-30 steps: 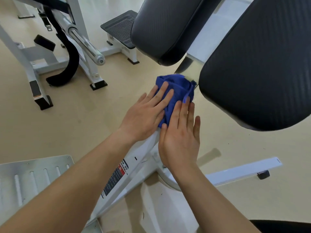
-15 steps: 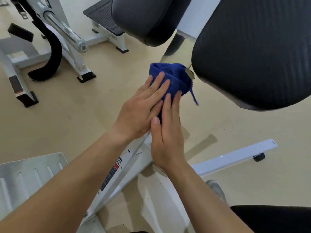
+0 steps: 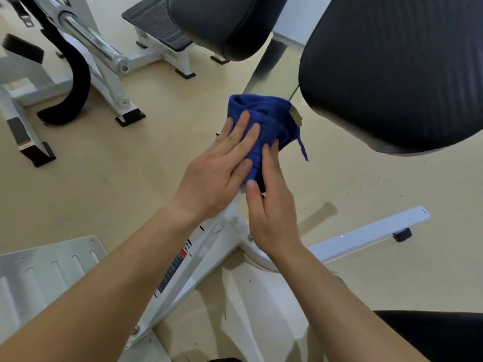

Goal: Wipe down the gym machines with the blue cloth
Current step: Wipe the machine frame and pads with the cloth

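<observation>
Two bare hands, the left hand [image 3: 214, 176] and right hand [image 3: 271, 205], meet on one blue cloth [image 3: 264, 121]. Above the cloth hang two black pads: a large black pad [image 3: 397, 66] to its right and a smaller black pad [image 3: 222, 22] to its upper left. One chrome bar [image 3: 96, 45] stands far left of the cloth, and one ribbed footplate [image 3: 39, 278] lies below-left.

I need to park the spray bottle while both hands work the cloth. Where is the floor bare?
Bare floor lies left of the left hand, short of the neighbouring machine's black feet. More lies between the big black pad and the white base bar. Around the blue cloth it is crowded.
</observation>
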`<state>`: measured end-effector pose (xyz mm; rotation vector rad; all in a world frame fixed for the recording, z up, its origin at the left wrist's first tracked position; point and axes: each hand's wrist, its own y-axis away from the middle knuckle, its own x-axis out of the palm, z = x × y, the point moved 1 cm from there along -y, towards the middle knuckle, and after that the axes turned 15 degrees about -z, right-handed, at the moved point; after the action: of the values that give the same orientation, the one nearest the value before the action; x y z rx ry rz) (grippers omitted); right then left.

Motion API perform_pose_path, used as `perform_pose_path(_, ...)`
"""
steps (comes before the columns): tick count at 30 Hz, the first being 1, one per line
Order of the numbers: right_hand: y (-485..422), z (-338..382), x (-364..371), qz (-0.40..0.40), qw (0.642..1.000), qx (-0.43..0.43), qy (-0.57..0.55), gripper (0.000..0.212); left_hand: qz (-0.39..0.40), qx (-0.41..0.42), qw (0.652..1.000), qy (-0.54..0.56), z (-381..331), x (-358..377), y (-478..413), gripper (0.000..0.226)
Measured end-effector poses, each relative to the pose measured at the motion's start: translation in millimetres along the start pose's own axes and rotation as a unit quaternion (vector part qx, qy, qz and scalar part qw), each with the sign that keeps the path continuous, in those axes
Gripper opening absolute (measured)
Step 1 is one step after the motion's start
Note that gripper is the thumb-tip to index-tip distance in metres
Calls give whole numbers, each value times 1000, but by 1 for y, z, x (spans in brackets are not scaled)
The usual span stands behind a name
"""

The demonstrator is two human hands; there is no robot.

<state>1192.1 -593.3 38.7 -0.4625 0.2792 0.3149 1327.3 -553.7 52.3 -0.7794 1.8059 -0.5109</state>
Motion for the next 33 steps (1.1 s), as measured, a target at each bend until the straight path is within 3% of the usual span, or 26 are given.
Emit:
perform_pose_path(3,-8,3,-9,-82,997,7,4,51,-26,3,1000,-1,-16,-1,-3,52)
perform_pose_path(7,-8,0,-23,-108,994,23,6,43,-50,23,998,13,-26,-2,-1,49)
perform_pose_path(14,37,-1,-29,-56,997,20,38,54,-80,6,996,-28,-36,14,74,46)
perform_pose_path(19,40,-6,-34,-83,995,-20,54,53,-84,-22,996,-26,-45,10,80,50)
perform_pose_path(27,66,-25,-28,-24,997,75,13,68,-129,53,985,-101,-47,32,89,41)
perform_pose_path(33,49,-13,-8,-57,988,127,-72,47,-156,6,982,-110,-18,34,92,43)
